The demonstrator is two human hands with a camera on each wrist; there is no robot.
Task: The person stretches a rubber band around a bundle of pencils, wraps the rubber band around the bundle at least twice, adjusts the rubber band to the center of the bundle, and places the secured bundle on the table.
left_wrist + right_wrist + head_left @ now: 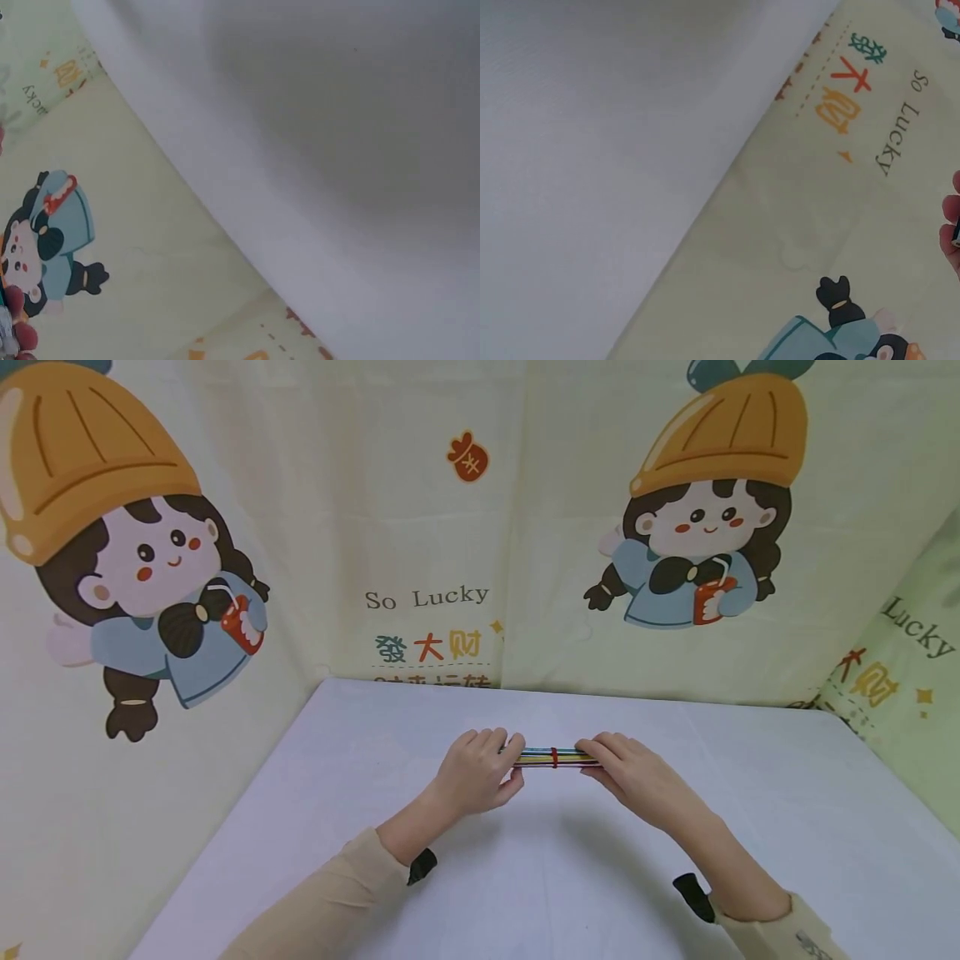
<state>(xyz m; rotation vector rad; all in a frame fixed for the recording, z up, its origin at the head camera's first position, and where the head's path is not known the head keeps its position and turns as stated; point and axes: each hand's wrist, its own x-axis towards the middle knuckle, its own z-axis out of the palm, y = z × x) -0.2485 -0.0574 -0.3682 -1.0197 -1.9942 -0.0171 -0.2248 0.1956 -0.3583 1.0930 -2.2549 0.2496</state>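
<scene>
A bundle of thin, pencil-like coloured sticks (536, 759) is held level above the white table, with a red band (554, 757) around its middle. Blue, yellow and dark strips show between the hands; the exact kind of stick is too small to tell. My left hand (480, 770) grips the bundle's left end, and my right hand (637, 778) pinches its right end between thumb and fingers. In the left wrist view only fingertips (25, 335) show at the edge, beside a pale end piece. Likewise, the right wrist view catches just fingertips (951, 210) and a dark tip.
The white tabletop (480, 893) spreads beneath both hands, which cast soft shadows on it. Behind its far edge hangs a cream curtain (420, 527) with printed cartoon figures and lettering. Black straps (693, 897) sit at the wrists near the beige sleeves (322, 893).
</scene>
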